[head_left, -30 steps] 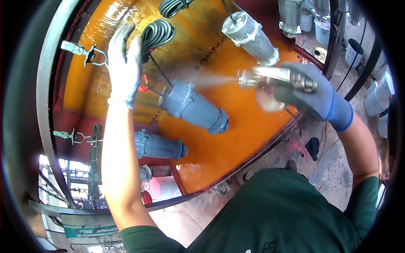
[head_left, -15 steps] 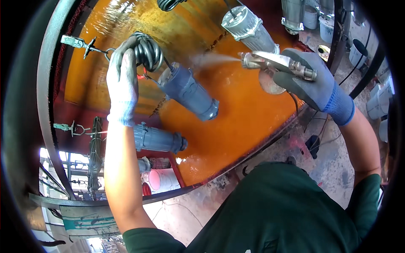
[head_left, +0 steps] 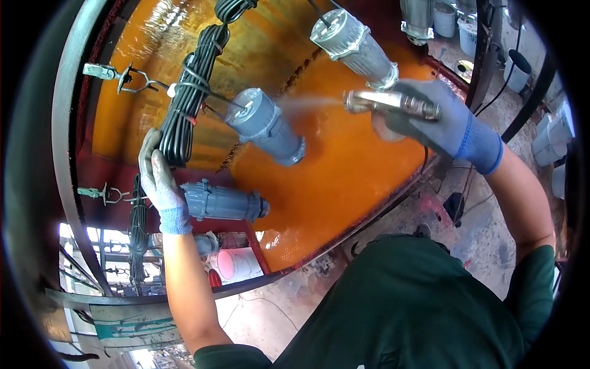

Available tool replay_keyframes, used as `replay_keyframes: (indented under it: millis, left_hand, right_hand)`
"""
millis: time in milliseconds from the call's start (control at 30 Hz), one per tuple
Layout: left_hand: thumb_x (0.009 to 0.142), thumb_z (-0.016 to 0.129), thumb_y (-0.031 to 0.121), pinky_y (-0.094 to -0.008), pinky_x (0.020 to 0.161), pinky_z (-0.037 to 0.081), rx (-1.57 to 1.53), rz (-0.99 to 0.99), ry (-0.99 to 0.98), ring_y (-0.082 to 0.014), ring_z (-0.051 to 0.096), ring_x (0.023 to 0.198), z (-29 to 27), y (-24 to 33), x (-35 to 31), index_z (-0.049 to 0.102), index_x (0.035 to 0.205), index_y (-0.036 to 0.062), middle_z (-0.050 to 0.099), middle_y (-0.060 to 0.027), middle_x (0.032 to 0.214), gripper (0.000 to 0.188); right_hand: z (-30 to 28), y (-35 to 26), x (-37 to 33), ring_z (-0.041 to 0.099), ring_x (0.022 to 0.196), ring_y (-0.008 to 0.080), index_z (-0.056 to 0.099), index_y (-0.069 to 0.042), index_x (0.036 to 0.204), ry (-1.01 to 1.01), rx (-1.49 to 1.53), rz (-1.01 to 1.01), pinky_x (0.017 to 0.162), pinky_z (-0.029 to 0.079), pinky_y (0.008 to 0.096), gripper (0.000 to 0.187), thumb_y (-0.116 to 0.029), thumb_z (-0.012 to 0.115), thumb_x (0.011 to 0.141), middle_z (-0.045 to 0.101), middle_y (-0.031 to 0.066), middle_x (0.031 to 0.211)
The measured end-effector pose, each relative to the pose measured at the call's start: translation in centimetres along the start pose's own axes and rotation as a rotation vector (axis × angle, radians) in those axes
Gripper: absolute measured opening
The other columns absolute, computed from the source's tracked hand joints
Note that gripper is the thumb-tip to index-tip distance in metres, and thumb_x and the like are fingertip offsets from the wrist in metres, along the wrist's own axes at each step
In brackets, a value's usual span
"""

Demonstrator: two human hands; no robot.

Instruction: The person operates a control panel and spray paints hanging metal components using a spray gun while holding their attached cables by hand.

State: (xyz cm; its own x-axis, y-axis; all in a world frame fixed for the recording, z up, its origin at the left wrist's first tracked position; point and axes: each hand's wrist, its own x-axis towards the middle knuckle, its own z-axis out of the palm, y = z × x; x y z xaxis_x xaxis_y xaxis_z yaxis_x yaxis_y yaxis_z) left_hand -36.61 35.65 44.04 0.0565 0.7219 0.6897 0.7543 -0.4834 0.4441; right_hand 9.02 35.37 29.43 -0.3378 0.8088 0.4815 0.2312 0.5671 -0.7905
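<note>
My right hand (head_left: 445, 120), in a blue-grey glove, is wrapped round a metal spray gun (head_left: 393, 103). A pale mist leaves its nozzle leftward, toward a blue-grey cylindrical pump (head_left: 267, 128) hanging tilted from a hook. Above and left of that pump hangs its bundle of black cable (head_left: 187, 101). My gloved left hand (head_left: 163, 178) is at the bundle's lower end, fingers stretched out and resting against the cable, not wrapped round it. Just right of my left wrist hangs a second blue-grey pump (head_left: 224, 202). A bare silver-grey pump (head_left: 356, 49) hangs farther right.
Behind the pumps is an orange-coated booth (head_left: 344, 178) with a wet surface and a raised dark rim. Hanger clamps (head_left: 101, 71) line a curved rail at left. A pink-topped white bucket (head_left: 239, 264) stands below; more buckets (head_left: 519, 69) stand at far right.
My left hand has moved down from the cable's top to its lower end. The bundle now shows lengthwise and the nearby pump has swung slightly. The spraying gun has shifted a little left and down.
</note>
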Motion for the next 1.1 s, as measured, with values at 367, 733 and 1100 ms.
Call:
replay_keyframes:
  millis: [367,733,1100]
  left_hand:
    - [0.106,0.049,0.007,-0.0421,0.122,0.032,-0.058,0.030,0.137,-0.0300,0.050,0.140,-1.6,-2.9,-1.1,0.058,0.134,-0.0078,0.055,-0.0222,0.148,0.033]
    - [0.106,0.052,0.008,-0.0400,0.119,0.035,0.011,0.056,0.244,-0.0264,0.052,0.136,-3.4,-7.9,-0.9,0.057,0.135,-0.0071,0.056,-0.0193,0.146,0.032]
    - [0.109,0.051,0.024,-0.0424,0.118,0.036,0.330,0.003,0.240,-0.0308,0.047,0.141,-2.0,-5.2,-0.9,0.051,0.149,-0.0018,0.048,-0.0196,0.154,0.048]
  right_hand:
    - [-3.6,-0.7,1.6,0.069,0.075,0.0207,0.067,-0.002,0.121,0.091,-0.035,-0.267,0.072,0.057,0.0329,0.041,-0.028,0.081,0.092,0.071,0.0101,0.089]
    - [-4.7,-3.8,2.0,0.066,0.068,0.0181,0.067,-0.003,0.099,-0.308,-0.202,-0.197,0.066,0.054,0.0334,0.025,-0.026,0.075,0.095,0.067,0.0080,0.074]
    - [-6.5,-3.4,1.7,0.068,0.073,0.0171,0.068,-0.004,0.123,-0.224,-0.182,-0.193,0.067,0.055,0.0333,0.036,-0.024,0.077,0.094,0.070,0.0102,0.093]
